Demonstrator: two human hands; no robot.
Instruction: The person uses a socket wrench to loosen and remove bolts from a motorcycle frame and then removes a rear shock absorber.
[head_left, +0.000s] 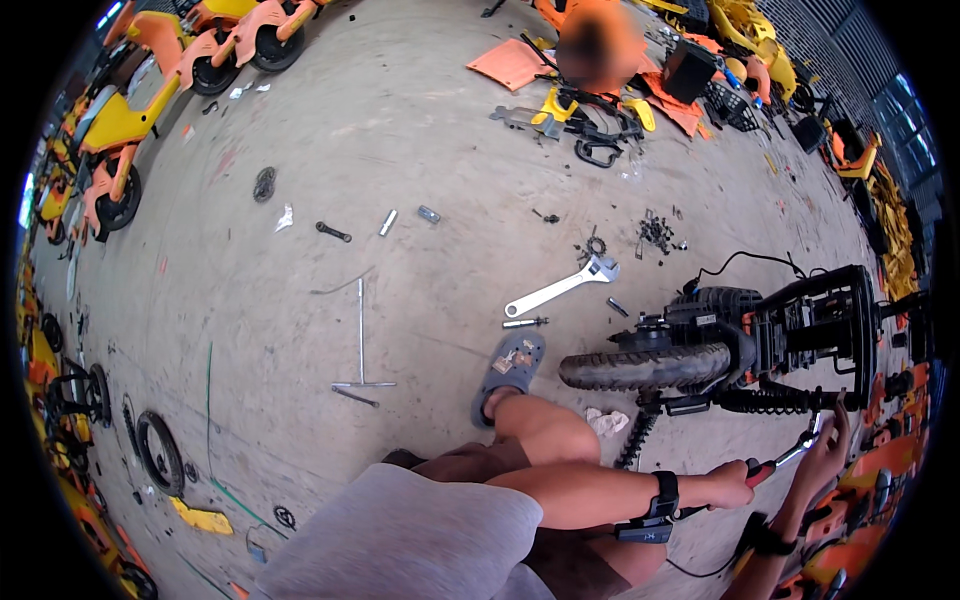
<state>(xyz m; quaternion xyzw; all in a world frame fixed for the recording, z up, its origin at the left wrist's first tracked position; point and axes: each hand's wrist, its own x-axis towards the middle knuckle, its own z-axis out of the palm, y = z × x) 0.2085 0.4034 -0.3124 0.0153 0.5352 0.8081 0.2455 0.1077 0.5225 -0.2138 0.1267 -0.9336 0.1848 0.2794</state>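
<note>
My left hand (732, 485) is closed round the red-and-black handle of a ratchet wrench (793, 455). The wrench's chrome head points up toward the end of a coil shock absorber (775, 401) on a partly stripped scooter frame (815, 335). Close beside that head is my right hand (826, 457), its fingers stretched upward and apart; whether they touch the socket is unclear. The frame lies on its side, with its knobbly tyre (645, 368) toward my foot. A second coil shock absorber (636, 440) is below the tyre.
An adjustable wrench (562, 287), a T-handle wrench (362, 335), sockets (388, 222) and small bolts (656, 234) lie on the concrete. Another person (598, 45) is at the far side among orange panels (510, 64). Scooters (125, 120) line the left; a loose tyre (160, 455) lies lower left.
</note>
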